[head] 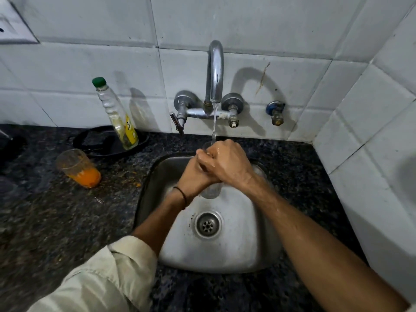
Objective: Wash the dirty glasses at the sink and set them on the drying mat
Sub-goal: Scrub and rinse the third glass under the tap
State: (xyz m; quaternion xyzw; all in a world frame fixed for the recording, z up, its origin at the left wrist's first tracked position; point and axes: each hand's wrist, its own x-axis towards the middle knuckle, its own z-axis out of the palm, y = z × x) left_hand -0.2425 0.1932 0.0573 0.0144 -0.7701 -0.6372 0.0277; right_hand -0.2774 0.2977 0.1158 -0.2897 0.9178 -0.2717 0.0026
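A clear glass (211, 191) is held over the steel sink (245, 221), right under the running tap (215, 73). Water streams down onto its rim. My left hand (194, 174) grips the glass from the left. My right hand (227, 162) is curled over the top of the glass, and the fingers are hidden by the hand itself. Most of the glass is covered by both hands; only its base and a bit of rim show. A second glass (77, 167) with orange residue stands on the dark counter, left of the sink.
A clear bottle (118, 115) with a green cap leans in a black dish (94, 140) at the back left. White tiled walls close in behind and on the right. The granite counter (56, 221) extends to the left. A drain (207, 225) sits mid-sink.
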